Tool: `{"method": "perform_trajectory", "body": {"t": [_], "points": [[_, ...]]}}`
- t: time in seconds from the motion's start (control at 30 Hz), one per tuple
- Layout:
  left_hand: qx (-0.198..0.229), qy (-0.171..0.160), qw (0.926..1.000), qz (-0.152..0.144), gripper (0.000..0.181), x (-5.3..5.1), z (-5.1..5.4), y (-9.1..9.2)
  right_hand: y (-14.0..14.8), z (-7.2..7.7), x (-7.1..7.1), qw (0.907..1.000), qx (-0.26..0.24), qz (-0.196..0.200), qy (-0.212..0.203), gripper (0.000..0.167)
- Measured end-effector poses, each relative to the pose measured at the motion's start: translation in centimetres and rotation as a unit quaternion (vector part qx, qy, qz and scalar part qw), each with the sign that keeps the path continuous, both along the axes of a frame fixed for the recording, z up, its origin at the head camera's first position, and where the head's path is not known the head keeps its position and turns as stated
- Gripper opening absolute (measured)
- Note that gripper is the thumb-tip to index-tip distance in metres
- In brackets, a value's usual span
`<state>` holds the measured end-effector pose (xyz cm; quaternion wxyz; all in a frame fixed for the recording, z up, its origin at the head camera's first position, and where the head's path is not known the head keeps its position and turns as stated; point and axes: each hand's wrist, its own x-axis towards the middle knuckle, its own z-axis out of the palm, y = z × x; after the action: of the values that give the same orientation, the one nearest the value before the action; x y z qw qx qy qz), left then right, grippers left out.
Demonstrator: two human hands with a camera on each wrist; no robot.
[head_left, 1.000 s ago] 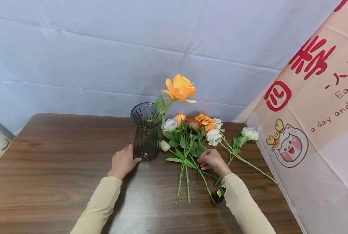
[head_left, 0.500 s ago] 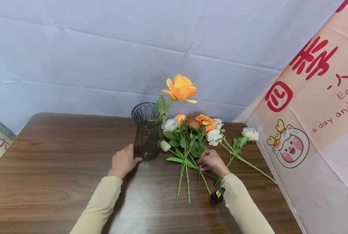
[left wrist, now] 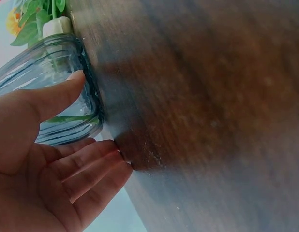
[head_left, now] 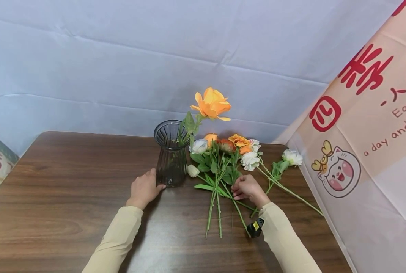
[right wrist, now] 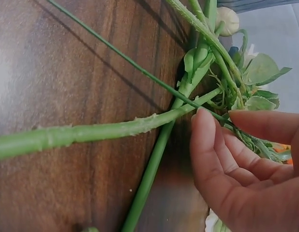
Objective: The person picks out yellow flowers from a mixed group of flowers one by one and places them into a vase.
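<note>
Right hand (head_left: 247, 189) pinches a thin stem (right wrist: 145, 73), lower right of frame centre; left hand (head_left: 144, 188) holds the glass vase (head_left: 170, 163), left of centre. Caution: crossed stems (right wrist: 91, 132) could snag, dragging neighbouring flowers (head_left: 225, 145).

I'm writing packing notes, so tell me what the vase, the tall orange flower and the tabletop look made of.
Vase: glossy, grey-tinted glass, or perhaps clear plastic; it is see-through, with ribbed walls.
Tall orange flower: probably fabric, possibly thin plastic; its thin, evenly coloured petals look matte.
Tabletop: likely wood-look laminate, perhaps real wood; brown grain shows under a soft sheen.
</note>
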<state>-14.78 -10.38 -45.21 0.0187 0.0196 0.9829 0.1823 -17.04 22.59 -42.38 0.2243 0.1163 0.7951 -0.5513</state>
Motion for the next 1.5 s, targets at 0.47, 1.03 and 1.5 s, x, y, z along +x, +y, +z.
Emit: {"method": "perform_trajectory", "body": {"t": [0.47, 1.03, 1.5], "points": [[0.001, 0.012, 0.9999, -0.003, 0.06, 0.26, 0.06, 0.01, 0.37, 0.2, 0.02, 0.9999, -0.01, 0.004, 0.009, 0.006], [0.004, 0.005, 1.0, -0.001, 0.062, 0.22, 0.06, 0.09, 0.27, 0.14, -0.07, 0.9998, -0.017, 0.004, -0.002, 0.009], [0.003, 0.005, 1.0, 0.002, 0.061, 0.12, -0.01, 0.0, 0.62, 0.9, -0.18, 0.9993, -0.033, 0.017, -0.002, 0.006]]}}
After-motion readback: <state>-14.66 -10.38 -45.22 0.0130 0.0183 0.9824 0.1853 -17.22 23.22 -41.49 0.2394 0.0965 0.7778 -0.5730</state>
